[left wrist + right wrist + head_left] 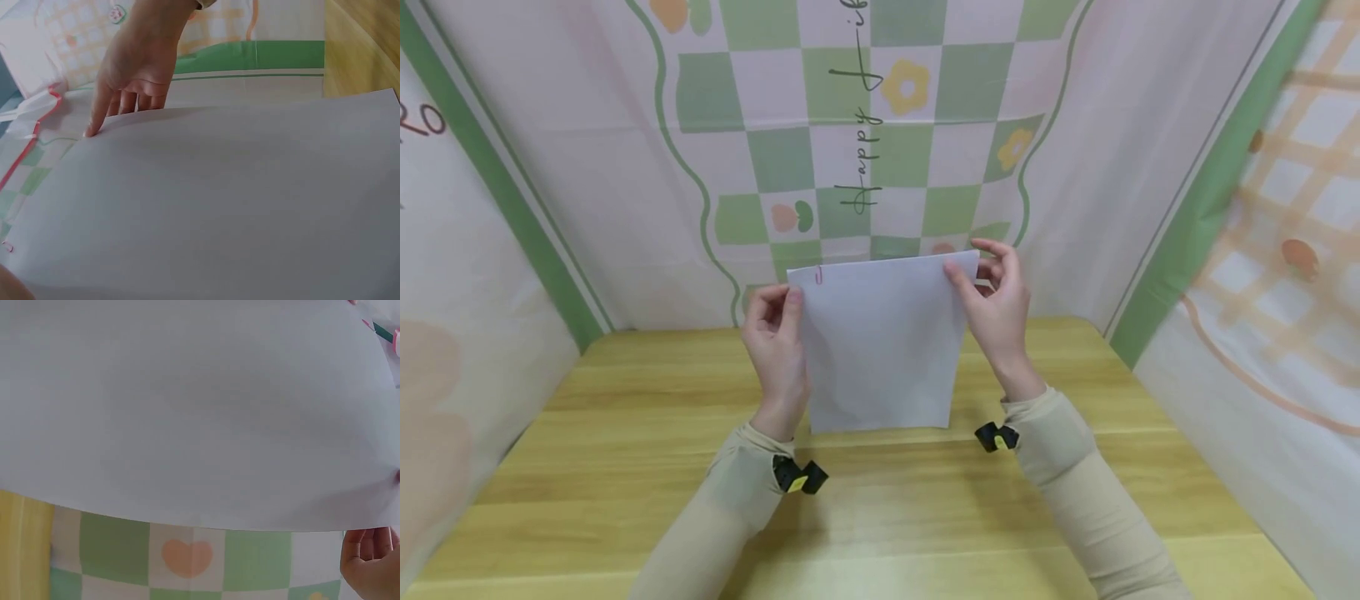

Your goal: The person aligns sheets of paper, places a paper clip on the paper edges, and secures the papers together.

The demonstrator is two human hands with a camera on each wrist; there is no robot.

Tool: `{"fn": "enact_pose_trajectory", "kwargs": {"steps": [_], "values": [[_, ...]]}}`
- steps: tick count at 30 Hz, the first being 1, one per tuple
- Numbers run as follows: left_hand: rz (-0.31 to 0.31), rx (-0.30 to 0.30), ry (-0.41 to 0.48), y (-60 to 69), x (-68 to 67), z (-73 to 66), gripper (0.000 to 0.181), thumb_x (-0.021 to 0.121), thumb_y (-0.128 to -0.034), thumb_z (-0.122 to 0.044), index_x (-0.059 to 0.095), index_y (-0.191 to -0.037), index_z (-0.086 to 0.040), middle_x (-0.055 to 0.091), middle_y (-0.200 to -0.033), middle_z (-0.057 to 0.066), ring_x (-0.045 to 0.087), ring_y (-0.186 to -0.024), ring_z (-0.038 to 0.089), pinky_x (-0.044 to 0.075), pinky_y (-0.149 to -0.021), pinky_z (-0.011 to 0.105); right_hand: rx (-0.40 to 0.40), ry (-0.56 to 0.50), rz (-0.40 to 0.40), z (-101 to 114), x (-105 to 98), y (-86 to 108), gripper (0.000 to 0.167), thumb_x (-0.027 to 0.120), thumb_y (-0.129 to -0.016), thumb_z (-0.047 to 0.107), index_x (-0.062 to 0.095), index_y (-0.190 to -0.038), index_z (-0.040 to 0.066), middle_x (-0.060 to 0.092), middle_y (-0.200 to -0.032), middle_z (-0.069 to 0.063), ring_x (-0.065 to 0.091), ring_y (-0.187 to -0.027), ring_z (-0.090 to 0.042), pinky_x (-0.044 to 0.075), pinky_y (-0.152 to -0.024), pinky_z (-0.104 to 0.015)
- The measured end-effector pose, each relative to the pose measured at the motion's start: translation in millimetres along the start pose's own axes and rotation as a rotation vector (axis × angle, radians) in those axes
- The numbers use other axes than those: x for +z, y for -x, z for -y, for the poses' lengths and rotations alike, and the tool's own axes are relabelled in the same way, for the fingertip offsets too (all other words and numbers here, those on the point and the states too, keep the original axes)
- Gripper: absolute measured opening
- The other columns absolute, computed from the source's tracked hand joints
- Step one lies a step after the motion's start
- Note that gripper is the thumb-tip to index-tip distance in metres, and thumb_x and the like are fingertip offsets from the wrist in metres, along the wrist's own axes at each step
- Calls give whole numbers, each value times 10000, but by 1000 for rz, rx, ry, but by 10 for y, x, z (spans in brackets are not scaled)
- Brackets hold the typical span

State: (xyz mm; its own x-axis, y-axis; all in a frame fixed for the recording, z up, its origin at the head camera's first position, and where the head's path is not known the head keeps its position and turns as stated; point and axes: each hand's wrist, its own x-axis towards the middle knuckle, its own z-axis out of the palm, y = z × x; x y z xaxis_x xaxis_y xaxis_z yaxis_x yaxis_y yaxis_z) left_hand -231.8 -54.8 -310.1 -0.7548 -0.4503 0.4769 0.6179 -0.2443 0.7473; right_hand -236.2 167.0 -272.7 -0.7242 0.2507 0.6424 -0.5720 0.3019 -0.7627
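A white sheet of paper (880, 350) is held upright above the table, its lower edge towards the tabletop. A small pink paper clip (819, 275) sits on its top edge near the left corner. My left hand (778, 342) pinches the left edge just below that corner, thumb on the near side. At the top right corner my right hand (1000, 308) pinches the sheet between thumb and fingers. The left wrist view shows the right hand (140, 62) across the paper; its fingers are partly hidden behind the sheet. Whether there is more than one sheet I cannot tell.
A wood-grain table (880, 517) lies beneath the hands. Behind it hangs a green-and-white checkered cloth (898, 154) with flowers and lettering. Printed cloth walls (1262, 333) close in both sides. Each sleeve cuff carries a small black wrist camera (800, 476).
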Motion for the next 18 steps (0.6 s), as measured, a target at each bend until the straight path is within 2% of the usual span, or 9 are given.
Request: {"fn": "enact_pose_trajectory", "kwargs": {"steps": [3,8,14,18], "values": [[-1,-1,7,1,3,0,262,637,-901,-138,559,-1008,88,553,-898,-6,527,-850,135,444,-763,218,70,-17,27,-156,-17,-3,432,711,-852,179,522,-1203,13,640,-911,30,565,-825,-87,477,-716,-182],[-8,-4,13,-7,14,2,266,641,-896,-132,560,-1006,96,556,-895,-7,529,-853,133,448,-768,219,148,-22,97,-318,-28,48,402,717,-849,264,550,-1149,56,672,-993,-23,586,-864,-113,478,-748,-203],[-11,-3,18,-14,24,5,263,638,-897,-115,557,-1008,109,556,-900,-7,533,-867,135,451,-784,222,181,-8,177,-425,-40,130,415,709,-856,276,547,-1156,41,671,-1079,-138,621,-929,-110,500,-794,-210],[-20,-1,14,-15,26,7,260,647,-893,-131,569,-997,95,556,-894,-10,528,-853,131,447,-769,219,187,7,209,-474,-54,170,437,703,-860,282,543,-1184,36,664,-1123,-170,624,-958,-117,509,-821,-231]]}}
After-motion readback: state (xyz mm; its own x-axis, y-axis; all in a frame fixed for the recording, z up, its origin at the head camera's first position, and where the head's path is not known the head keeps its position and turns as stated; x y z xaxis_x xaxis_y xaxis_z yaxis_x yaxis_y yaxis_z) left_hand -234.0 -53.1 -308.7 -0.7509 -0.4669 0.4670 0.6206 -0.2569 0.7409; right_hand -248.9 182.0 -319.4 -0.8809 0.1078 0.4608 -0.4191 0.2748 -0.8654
